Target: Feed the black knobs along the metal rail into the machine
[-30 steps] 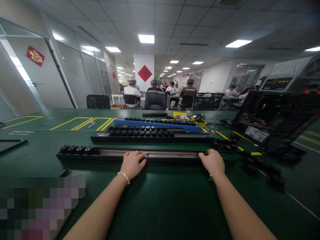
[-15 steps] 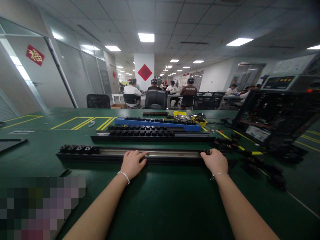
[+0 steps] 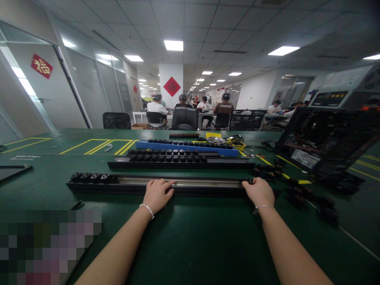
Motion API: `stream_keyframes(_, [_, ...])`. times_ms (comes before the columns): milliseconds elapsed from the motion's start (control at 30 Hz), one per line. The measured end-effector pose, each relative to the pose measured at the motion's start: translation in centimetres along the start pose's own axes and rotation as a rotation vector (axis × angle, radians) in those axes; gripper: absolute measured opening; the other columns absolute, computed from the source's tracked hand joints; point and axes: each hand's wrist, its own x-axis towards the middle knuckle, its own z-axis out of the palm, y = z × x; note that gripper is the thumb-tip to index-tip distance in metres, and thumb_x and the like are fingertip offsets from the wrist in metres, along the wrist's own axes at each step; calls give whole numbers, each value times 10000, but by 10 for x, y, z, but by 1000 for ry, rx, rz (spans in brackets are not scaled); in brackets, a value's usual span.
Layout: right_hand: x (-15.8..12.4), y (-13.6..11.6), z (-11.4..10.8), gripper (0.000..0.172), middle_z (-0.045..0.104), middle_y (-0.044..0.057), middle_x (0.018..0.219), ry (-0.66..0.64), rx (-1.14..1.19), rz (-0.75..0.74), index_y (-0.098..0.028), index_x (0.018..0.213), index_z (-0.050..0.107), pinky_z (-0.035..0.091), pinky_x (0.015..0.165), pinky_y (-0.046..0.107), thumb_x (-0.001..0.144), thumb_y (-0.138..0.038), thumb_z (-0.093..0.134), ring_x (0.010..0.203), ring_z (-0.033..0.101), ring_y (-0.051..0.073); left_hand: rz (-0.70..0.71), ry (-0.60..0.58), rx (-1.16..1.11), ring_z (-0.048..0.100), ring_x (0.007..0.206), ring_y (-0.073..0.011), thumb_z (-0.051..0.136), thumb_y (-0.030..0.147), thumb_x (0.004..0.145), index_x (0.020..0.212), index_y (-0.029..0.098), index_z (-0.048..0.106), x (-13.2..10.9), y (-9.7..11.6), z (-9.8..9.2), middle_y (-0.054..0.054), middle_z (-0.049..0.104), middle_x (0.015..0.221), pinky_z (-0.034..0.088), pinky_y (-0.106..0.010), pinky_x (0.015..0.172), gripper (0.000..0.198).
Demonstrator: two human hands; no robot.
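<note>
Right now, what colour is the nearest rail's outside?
The nearest rail is black outside, best seen in the head view.

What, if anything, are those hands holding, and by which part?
The right hand pinches a small black piece; exactly where is hidden. The left hand rests on the long black rail near its middle; any grip is unclear.

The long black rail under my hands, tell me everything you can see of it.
The long black rail lies lengthwise from left to right on the green table. Its material looks like metal or hard plastic; a shiny, silvery strip runs along its top. Four dark, knobby parts sit in a row toward its left end. The left hand rests on its middle; the right hand, near the dim right end, pinches a small dark piece.
</note>
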Motion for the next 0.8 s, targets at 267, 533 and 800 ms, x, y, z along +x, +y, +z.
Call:
stream_keyframes(267, [2,4,3,337,612,114,877,31,-6,-4,-168,788,606,383,582,303,707,-454,447,786,573,229,17,14,15,546,893,-194,437,379,845,1147,328,596,0,0,1,-19,621,865,313,-384,898,344])
stream_keyframes(533, [4,6,0,348,621,91,853,-3,-49,32,-191,782,569,411,666,361,701,-501,433,790,579,254,18,12,5,548,891,-195,439,387,845,1150,320,595,0,0,0,-19,620,859,313,-386,897,349])
stream_keyframes(800, [7,13,-2,364,622,109,860,-1,-24,69,-189,782,569,417,619,338,700,-517,435,764,582,245,1,-6,-7,543,901,-193,441,388,845,1156,328,589,0,0,0,-17,623,868,305,-382,905,350])
